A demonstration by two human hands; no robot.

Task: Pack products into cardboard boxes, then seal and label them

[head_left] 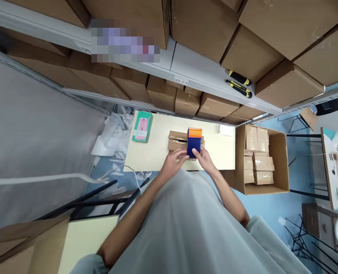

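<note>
Both my hands hold a dark blue box with an orange end [194, 146] over the pale table [160, 123]. My left hand [173, 163] grips its lower left side, with fingers curled near the corner. On the lower right, my right hand [204, 159] has its thumb on the blue face; the other fingers are partly hidden behind. Beneath the blue box lies a brown cardboard box [177, 140], partly covered by it and by my hands. A green box with a pink picture [142, 127] lies at the table's left end.
A large open carton [280, 163] with several taped boxes stands right of the table. Shelves [197, 57] full of cardboard boxes hang over the far edge, carrying two utility knives [239, 83]. A white item [226, 130] lies at the table's right. Left are white scraps [112, 133].
</note>
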